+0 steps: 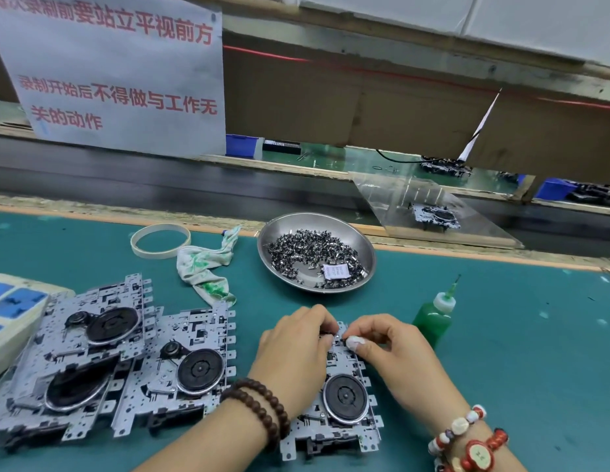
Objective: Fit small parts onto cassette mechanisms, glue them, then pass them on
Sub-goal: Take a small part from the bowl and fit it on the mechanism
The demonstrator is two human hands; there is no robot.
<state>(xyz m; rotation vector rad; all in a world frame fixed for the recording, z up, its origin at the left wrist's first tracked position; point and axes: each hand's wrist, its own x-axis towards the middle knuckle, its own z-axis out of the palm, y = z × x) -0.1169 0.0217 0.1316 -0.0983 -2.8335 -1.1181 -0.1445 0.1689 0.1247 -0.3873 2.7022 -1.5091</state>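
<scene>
A metal cassette mechanism with a black flywheel lies on the green mat in front of me. My left hand curls over its far left corner and holds it there. My right hand pinches a small part against the mechanism's far edge, thumb and forefinger together. The part is mostly hidden by my fingertips. A steel bowl behind the hands holds several small dark metal parts. A green glue bottle with a needle tip stands upright just right of my right hand.
Three more mechanisms lie stacked and overlapping at the left. A stained cloth and a tape ring lie behind them. A conveyor belt runs along the far edge, carrying one mechanism under a clear sheet.
</scene>
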